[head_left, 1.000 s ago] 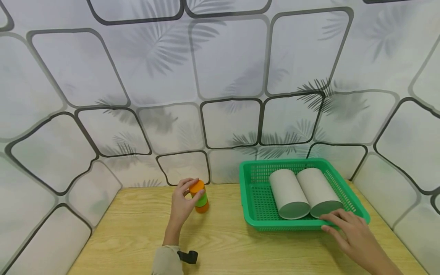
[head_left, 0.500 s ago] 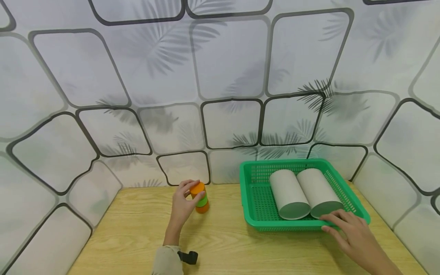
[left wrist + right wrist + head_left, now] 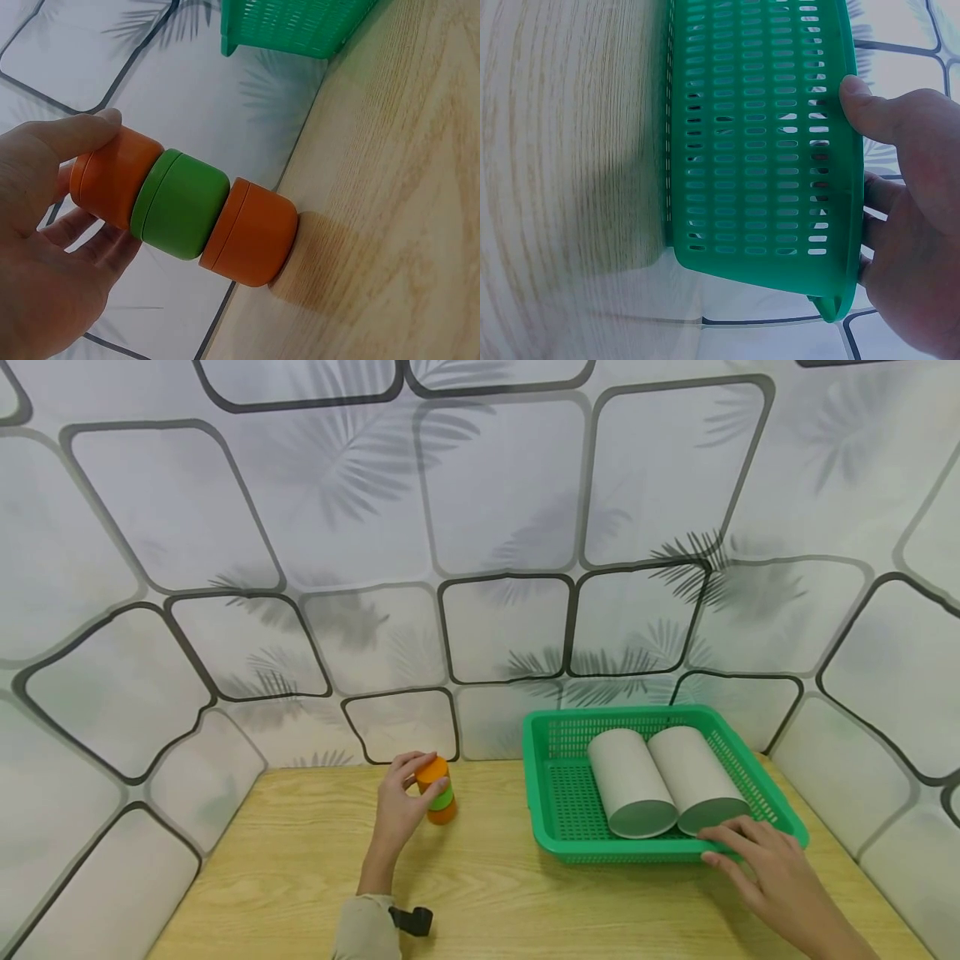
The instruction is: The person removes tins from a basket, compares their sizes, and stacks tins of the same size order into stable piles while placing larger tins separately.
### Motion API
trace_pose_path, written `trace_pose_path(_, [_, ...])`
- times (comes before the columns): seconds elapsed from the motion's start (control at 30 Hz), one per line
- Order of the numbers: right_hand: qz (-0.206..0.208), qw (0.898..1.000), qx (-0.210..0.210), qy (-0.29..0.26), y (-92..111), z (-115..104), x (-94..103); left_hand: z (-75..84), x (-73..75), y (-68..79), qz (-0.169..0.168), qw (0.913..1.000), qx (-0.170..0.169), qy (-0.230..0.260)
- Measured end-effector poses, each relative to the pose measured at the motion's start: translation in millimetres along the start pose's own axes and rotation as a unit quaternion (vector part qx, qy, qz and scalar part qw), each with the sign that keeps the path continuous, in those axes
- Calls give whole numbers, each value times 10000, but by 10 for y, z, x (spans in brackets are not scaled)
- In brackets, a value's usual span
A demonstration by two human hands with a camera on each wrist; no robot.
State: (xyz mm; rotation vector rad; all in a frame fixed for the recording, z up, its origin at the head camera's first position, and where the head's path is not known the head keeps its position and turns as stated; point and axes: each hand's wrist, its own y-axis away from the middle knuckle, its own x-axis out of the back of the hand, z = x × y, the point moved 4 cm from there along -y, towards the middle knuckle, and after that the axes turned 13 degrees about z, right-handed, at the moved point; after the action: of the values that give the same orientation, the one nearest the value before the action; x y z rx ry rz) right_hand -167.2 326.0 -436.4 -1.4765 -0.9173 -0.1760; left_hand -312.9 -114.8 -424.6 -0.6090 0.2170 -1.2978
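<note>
Three small lidded jars stand stacked on the table near the back wall: an orange jar (image 3: 120,176) on top, a green jar (image 3: 180,204) in the middle, and another orange jar (image 3: 251,232) at the bottom. My left hand (image 3: 401,806) pinches the top jar from the left, its thumb on the near side and fingers round the far side. On the right, my right hand (image 3: 776,877) grips the front rim of a green plastic basket (image 3: 626,847), thumb outside and fingers over the rim. Two white cylinders (image 3: 630,781) lie side by side in the basket.
The wooden table (image 3: 480,910) ends at a patterned cloth wall (image 3: 502,627) behind, with cloth on both sides too. The basket stands at the back right, a gap of table away from the jars. A black strap (image 3: 411,921) circles the left wrist.
</note>
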Motion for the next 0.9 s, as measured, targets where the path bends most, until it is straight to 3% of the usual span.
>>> trace_pose_path(0.7, [54, 9999, 113, 22, -6, 14, -3, -15, 0, -5, -91, 10000, -11, 38])
trace_pose_path(0.9, [22, 10000, 61, 42, -2, 31, -8, -227, -36, -34, -6, 10000, -59, 29])
